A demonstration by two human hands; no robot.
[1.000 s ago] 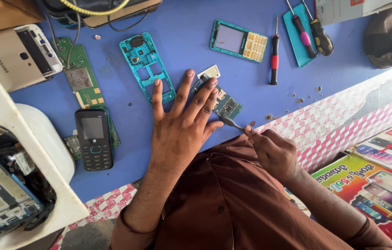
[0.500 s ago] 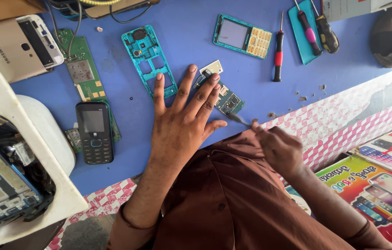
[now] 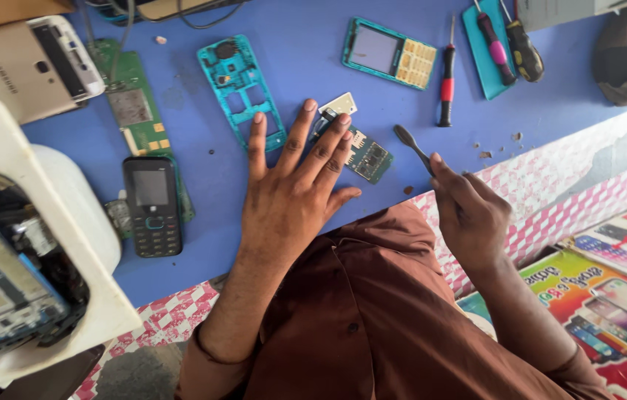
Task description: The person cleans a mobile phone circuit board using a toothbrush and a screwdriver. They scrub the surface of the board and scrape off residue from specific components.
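The left hand (image 3: 291, 185) lies flat, fingers spread, pinning a small circuit board (image 3: 365, 154) to the counter (image 3: 291, 67). The right hand (image 3: 469, 215) is closed around a dark brush (image 3: 411, 147) just beside it. A hard stroke could skid the board from under the fingertips or flick loose parts away.

Blue worktable (image 3: 291, 44) with pink-checked edge (image 3: 550, 200), daylit.

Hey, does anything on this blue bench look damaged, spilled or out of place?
Nothing looks spilled. The small green circuit board under the left hand's fingertips lies bare, out of the teal plastic phone frame beside it. Dark crumbs dot the blue tabletop near the right hand, which holds a dark brush.
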